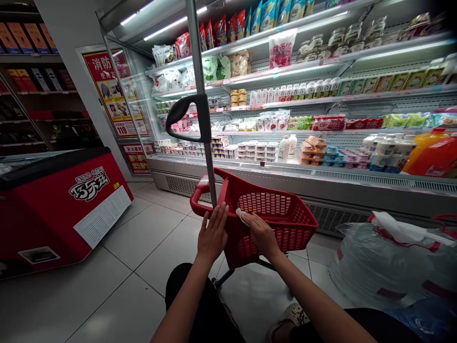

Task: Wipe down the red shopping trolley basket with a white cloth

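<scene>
We see the left hand (213, 234) opened nearly flat, palm down, its fingers straight and close together and its thumb spread a little apart. It grips nothing; it lies against the near rim of the red plastic shopping-basket trolley (303, 214), at the handle end, with its fingertips just beside the foot of the grey metal pole (197, 52). Our right hand (263, 234) is partly closed, holding a folded white wipe (241, 217) on the same near rim, a short way to the right of the left hand. The trolley stands on the tiled floor (143, 238) in front of our knees, before the refrigerated dairy display (357, 178).

Most of the wipe is covered by the right fingers, and we cannot make out that hand's thumb or palm. The trolley's near wall hides much of the basket's bottom, and our arms and legs block part of its wheels. The pole, with its black loop grip (187, 118), runs out of view at the top. The red chest freezer (53, 219) is cut off at left, the clear plastic-wrapped bundles (385, 267) at right, and much small shelf lettering is too blurred for us to read.
</scene>
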